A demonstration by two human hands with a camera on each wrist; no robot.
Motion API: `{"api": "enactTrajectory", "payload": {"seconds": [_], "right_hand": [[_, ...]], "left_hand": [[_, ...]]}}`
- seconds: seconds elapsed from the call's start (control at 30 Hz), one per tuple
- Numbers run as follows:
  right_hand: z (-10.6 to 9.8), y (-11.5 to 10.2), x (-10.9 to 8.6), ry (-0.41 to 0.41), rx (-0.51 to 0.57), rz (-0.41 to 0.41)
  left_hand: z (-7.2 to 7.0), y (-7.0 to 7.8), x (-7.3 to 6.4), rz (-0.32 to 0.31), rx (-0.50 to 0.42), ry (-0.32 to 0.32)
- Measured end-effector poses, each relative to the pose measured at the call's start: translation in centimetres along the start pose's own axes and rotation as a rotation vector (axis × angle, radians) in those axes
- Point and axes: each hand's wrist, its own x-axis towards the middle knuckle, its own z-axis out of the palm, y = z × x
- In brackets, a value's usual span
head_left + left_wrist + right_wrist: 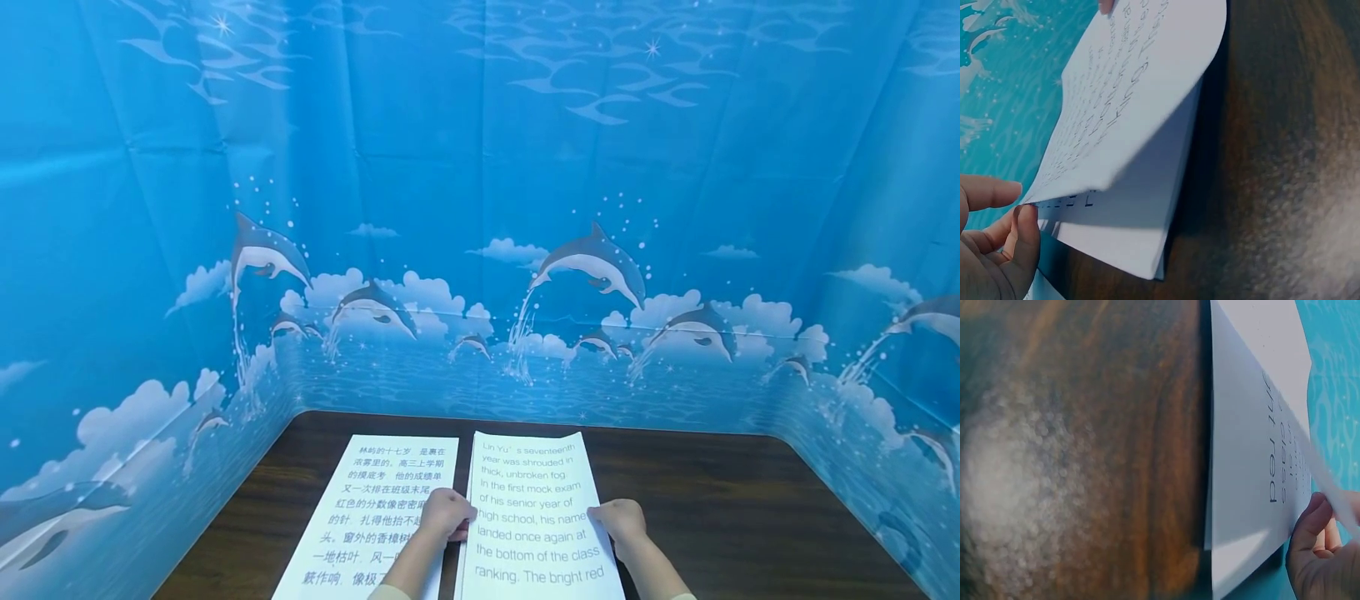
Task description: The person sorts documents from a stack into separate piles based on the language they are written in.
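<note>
A stack of white sheets printed with large English text (pixel 531 500) lies on the dark wooden table. At its left edge my left hand (pixel 447 514) pinches the top sheet (pixel 1129 87) between thumb and fingers. The opposite edge of that sheet is pinched by my right hand (pixel 621 523). Both wrist views show the top sheet bowed up from the paper below, where more print shows. In the right wrist view, my right hand's thumb (pixel 1312 515) is beside the raised sheet; its other fingers are partly hidden.
Left of the stack lies another paper with printed Chinese text (pixel 375 500), partly covered by my left forearm. The dark wood-grain table (pixel 712 500) extends to the right. A blue curtain with dolphins (pixel 480 208) encloses the back and sides.
</note>
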Motion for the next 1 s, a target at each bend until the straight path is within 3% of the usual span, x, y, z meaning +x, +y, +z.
{"api": "enactTrajectory", "payload": {"seconds": [0.4,1.0], "right_hand": [[0.2,-0.01,-0.25,0.008,-0.017,0.036],[0.31,-0.09,0.16,0.015,-0.015,0.045]], "left_hand": [[0.61,-0.67,0.38,-0.016,0.093,0.039],[-0.1,-0.45,0.6,0.014,0.166,0.036]]}}
